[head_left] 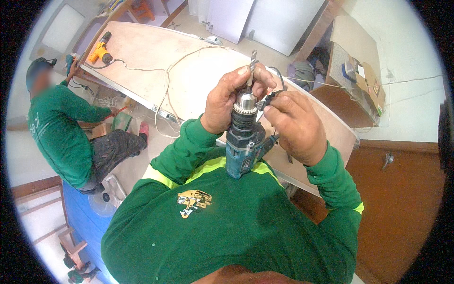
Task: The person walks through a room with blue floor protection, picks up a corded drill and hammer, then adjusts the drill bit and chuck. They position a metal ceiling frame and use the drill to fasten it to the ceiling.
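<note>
A teal and black corded power drill (242, 154) stands upright against my chest, its metal chuck (245, 103) pointing away from me. My left hand (222, 102) is closed around the chuck's side, its thumb and fingers pinching the twist drill bit (253, 59) that sticks out of the jaws. Beside the chuck, my right hand (298, 120) is closed on a small dark chuck key (267, 100), whose toothed end meets the chuck's geared collar. My right fingers partly cover the key, and the drill's grip is mostly hidden.
A long light wood panel (142, 47) lies beyond me, carrying a yellow drill (99, 53) and a loose pale cord (169, 80). At left a person in green (61, 118) crouches, holding a teal tool. Right are a cabinet (338, 94) with cardboard and a brown door (395, 199).
</note>
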A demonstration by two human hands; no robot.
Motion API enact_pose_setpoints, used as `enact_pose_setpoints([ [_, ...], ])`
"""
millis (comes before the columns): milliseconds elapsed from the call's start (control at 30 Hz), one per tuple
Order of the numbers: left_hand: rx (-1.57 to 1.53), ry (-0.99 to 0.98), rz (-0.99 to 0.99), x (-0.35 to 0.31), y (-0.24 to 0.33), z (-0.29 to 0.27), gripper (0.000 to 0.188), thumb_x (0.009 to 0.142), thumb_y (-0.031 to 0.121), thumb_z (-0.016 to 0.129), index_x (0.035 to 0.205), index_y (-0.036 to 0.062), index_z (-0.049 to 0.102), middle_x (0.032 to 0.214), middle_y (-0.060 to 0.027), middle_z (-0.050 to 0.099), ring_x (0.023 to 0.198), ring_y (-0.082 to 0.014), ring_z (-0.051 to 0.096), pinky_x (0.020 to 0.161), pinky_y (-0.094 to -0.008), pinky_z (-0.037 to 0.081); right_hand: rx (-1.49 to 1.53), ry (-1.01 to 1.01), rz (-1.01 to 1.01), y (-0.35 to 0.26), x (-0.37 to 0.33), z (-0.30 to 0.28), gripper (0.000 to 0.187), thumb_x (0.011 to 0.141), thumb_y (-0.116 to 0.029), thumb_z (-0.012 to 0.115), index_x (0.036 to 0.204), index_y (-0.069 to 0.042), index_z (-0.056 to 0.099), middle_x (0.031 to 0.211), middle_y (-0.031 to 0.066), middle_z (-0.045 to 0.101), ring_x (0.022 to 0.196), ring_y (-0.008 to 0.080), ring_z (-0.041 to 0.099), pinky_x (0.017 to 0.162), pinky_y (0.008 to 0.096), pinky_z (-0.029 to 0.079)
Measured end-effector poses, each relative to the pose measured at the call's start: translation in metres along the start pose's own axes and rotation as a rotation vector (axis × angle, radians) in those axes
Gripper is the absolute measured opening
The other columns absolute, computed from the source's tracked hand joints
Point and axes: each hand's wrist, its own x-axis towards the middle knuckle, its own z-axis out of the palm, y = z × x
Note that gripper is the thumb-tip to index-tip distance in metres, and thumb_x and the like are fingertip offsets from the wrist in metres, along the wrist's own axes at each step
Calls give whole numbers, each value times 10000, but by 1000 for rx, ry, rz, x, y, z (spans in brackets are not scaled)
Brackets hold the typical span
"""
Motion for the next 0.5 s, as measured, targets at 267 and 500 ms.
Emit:
enact_pose_setpoints([
  [267,-120,59,-84,-5,10,10,537,1088,413,422,1023,-40,703,864,-32,467,860,-164,466,775,-304,403,927,-50,928,-29,23,-10,157,1002,-137,691,1091,-61,588,933,89,689,750,200,675,652,320,555],
  [500,34,68,-40,-3,9,13,524,1074,436,444,1022,-28,684,854,-24,457,824,-150,457,721,-301,372,1413,52,1124,-32,15,-15,197,1090,-189,616,1142,-30,512,916,109,694,738,184,717,555,271,581],
])
